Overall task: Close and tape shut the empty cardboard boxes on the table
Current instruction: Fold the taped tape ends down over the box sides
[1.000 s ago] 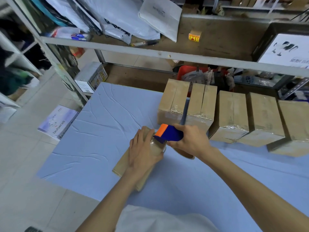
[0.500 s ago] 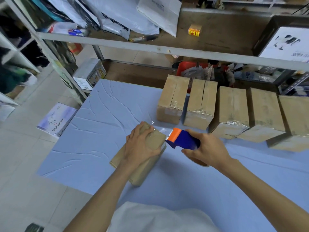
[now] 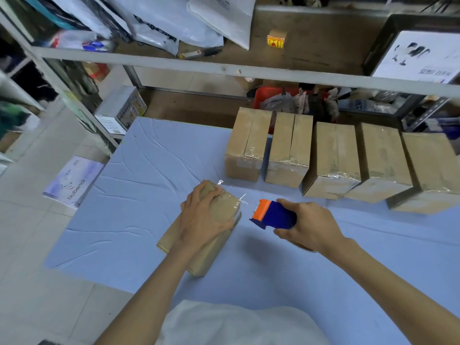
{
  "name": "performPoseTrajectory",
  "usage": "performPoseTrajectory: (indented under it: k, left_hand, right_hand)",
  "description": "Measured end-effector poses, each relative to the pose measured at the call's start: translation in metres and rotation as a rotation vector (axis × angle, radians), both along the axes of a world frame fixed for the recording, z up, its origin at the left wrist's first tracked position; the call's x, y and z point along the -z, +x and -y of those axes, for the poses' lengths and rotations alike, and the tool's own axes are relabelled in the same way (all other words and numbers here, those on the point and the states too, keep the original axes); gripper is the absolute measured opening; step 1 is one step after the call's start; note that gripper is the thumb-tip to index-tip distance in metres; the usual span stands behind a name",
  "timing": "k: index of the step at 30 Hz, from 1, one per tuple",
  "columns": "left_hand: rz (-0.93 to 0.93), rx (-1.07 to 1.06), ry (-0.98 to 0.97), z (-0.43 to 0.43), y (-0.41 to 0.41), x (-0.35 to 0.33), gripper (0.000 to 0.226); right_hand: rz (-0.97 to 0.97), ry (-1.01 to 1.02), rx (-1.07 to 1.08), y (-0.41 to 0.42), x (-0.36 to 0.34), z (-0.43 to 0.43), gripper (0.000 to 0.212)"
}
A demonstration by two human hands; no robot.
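While pressing down on the small cardboard box, keeps it from sliding on the blue surface and probably rubs the clear tape onto the cardboard: left hand laid on top, palm down, fingers slightly spread over the far end. Lies angled near the middle of the surface, flaps shut, close in front of the person. Right hand wrapped around the blue-and-orange tape dispenser, held clear of the box just to its right with the orange cutter end facing it, ready for another pass or to be put aside. Between the two glints a thin loose tape strand; cannot tell what it is attached to. Along the far edge, a row of five larger taped boxes, side by side with shiny tape over seams and near ends, apparently finished and parked out of the working space. Seam under the left hand hidden, so completeness of this box's taping unclear; likely needs the end smoothed, then a place beside the row
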State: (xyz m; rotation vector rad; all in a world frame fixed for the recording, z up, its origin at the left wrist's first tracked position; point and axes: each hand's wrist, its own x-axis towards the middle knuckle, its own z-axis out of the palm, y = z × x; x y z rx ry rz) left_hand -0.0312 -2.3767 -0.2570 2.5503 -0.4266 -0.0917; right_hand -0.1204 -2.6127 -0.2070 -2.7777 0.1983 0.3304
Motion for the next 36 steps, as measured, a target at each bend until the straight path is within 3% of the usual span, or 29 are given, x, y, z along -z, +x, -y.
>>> performPoseTrajectory:
  k: [4,11,16,21,25,30,36]
  left_hand:
    - [-0.002,-0.026,0.035,0.002,0.0,0.0,0.076]
    - [-0.011,-0.041,0.057,0.004,0.0,0.002,0.08]
    - [0.045,0.022,0.038,0.01,-0.008,0.004,0.075]
    - [0.001,-0.078,0.079,0.01,0.0,0.005,0.08]
    - [0.062,-0.054,0.06,0.01,-0.001,0.011,0.076]
    - [0.085,-0.057,0.061,0.009,-0.001,0.015,0.076]
    - [0.052,-0.05,0.102,0.008,-0.001,0.014,0.08]
  right_hand:
    - [-0.017,-0.068,-0.011,0.02,0.008,-0.018,0.057]
    - [-0.018,-0.102,-0.011,0.047,0.014,-0.033,0.064]
    - [-0.158,-0.274,-0.119,0.041,0.038,-0.041,0.045]
    - [0.037,-0.182,0.064,0.015,0.057,-0.034,0.083]
    - [0.299,-0.245,0.074,0.01,0.072,-0.016,0.088]
    - [0.312,-0.291,-0.02,-0.007,0.094,-0.013,0.111]
    - [0.236,-0.2,-0.014,-0.026,0.12,-0.016,0.112]
